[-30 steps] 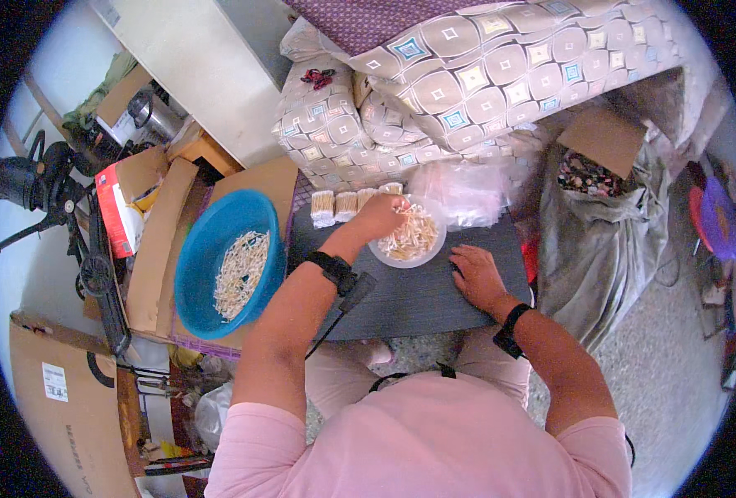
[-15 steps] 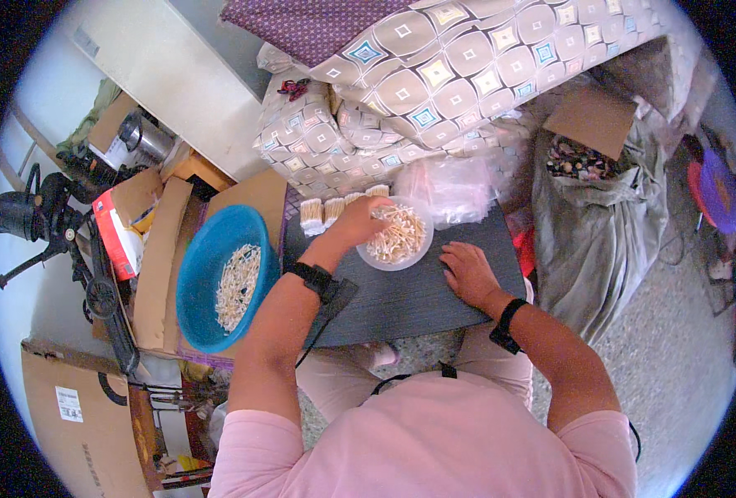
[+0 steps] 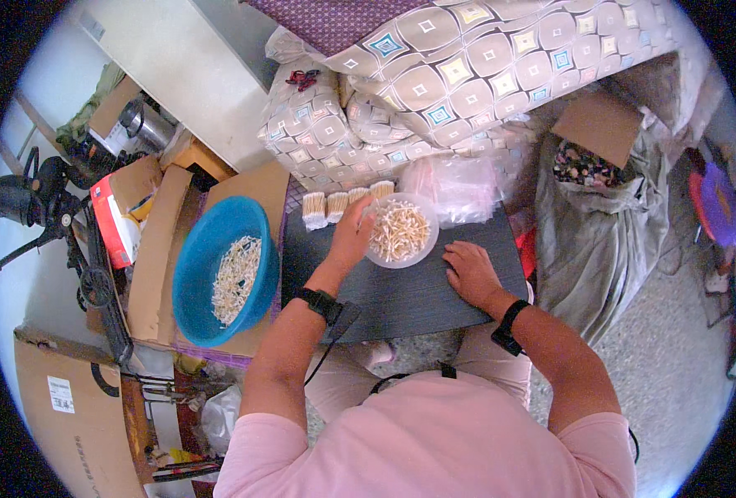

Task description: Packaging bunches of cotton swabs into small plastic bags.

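On the dark table (image 3: 343, 311) stands a translucent white bowl (image 3: 403, 263) filled with cotton swabs (image 3: 400, 230). My left hand (image 3: 351, 238) is at the bowl's left edge, its fingers closed around the rim, though the fingertips are partly hidden. To the right of the bowl, my right hand (image 3: 473, 270) lies on the tabletop, palm down and fingers loosely out, holding nothing. Behind the bowl several upright bundles of cotton swabs (image 3: 336, 205) stand in a row. Beside them sits a pile of clear plastic bags (image 3: 451, 191).
Left of the table, a large blue basin (image 3: 187, 286) holds more loose swabs, resting on cardboard (image 3: 154, 274). A patterned cloth-covered heap (image 3: 467, 75) borders the table's far side. To the right is a grey sack (image 3: 592, 249) with a cardboard piece (image 3: 598, 124) on top.
My left hand has drawn back from over the swabs to the bowl's left rim. My right hand stays in place on the table. The view has shifted slightly.
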Action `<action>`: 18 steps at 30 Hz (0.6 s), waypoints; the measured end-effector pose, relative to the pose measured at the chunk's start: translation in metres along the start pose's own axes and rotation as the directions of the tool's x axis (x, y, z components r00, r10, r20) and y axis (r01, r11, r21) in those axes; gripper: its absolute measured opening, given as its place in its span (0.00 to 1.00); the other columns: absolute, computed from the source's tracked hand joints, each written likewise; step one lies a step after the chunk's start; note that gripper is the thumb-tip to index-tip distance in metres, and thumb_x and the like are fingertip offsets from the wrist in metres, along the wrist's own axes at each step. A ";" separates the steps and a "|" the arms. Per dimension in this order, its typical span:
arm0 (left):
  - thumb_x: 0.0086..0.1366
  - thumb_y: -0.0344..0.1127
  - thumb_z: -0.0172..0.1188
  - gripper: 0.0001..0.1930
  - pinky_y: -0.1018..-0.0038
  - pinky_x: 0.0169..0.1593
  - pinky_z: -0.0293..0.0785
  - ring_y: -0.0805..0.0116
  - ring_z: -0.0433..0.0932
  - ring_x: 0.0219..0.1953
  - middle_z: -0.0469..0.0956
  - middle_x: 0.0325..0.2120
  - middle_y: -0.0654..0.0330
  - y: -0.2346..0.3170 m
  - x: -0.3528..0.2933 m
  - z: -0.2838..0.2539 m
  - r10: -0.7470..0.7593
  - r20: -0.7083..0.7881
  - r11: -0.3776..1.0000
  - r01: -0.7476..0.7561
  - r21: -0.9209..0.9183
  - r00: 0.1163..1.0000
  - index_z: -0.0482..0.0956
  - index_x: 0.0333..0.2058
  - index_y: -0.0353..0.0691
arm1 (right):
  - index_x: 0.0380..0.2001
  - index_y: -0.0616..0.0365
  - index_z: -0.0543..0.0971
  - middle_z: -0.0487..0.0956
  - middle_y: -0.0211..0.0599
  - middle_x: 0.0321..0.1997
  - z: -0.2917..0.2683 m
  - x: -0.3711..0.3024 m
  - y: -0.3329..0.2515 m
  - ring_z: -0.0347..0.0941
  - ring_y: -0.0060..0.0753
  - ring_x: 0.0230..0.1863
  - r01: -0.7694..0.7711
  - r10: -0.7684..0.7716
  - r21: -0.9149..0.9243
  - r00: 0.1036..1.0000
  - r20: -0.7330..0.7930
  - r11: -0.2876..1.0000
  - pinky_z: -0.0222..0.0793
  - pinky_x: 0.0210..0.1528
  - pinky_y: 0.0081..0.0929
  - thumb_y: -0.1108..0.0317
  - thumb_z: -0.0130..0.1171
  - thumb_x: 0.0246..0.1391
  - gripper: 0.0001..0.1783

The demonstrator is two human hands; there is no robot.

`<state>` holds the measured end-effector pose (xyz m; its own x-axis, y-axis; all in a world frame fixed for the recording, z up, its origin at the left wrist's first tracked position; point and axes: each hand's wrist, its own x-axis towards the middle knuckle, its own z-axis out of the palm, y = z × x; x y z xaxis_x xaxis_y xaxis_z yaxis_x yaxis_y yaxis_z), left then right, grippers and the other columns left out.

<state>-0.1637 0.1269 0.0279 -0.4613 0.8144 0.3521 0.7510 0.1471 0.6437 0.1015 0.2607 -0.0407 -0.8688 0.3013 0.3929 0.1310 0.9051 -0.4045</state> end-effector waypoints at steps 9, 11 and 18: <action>0.68 0.43 0.49 0.24 0.63 0.63 0.59 0.48 0.66 0.60 0.68 0.56 0.42 0.007 -0.002 0.014 -0.176 0.180 0.954 0.213 -0.211 0.968 0.67 0.56 0.32 | 0.49 0.56 0.74 0.70 0.39 0.58 0.003 -0.004 0.002 0.60 0.44 0.63 -0.028 0.029 -0.032 0.999 0.046 0.999 0.54 0.65 0.44 0.65 0.57 0.51 0.20; 0.66 0.42 0.50 0.26 0.62 0.65 0.56 0.46 0.63 0.61 0.66 0.58 0.42 0.002 -0.004 0.011 -0.004 0.112 0.999 0.010 -0.050 0.994 0.64 0.58 0.33 | 0.48 0.56 0.74 0.70 0.40 0.58 0.000 -0.001 -0.003 0.60 0.44 0.63 -0.034 0.035 -0.017 0.998 0.060 0.999 0.53 0.65 0.44 0.66 0.58 0.50 0.20; 0.63 0.42 0.55 0.30 0.59 0.68 0.48 0.45 0.52 0.66 0.54 0.65 0.46 0.021 -0.007 0.023 0.245 0.188 0.917 -0.290 0.273 0.951 0.60 0.62 0.39 | 0.46 0.57 0.75 0.71 0.41 0.57 0.004 -0.003 0.001 0.62 0.46 0.63 -0.015 0.015 0.005 1.000 -0.004 1.000 0.54 0.65 0.44 0.69 0.59 0.47 0.19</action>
<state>-0.1338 0.1366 0.0235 -0.1658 0.9160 0.3652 0.9516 0.0514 0.3030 0.1028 0.2598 -0.0458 -0.8649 0.3159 0.3901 0.1414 0.8990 -0.4145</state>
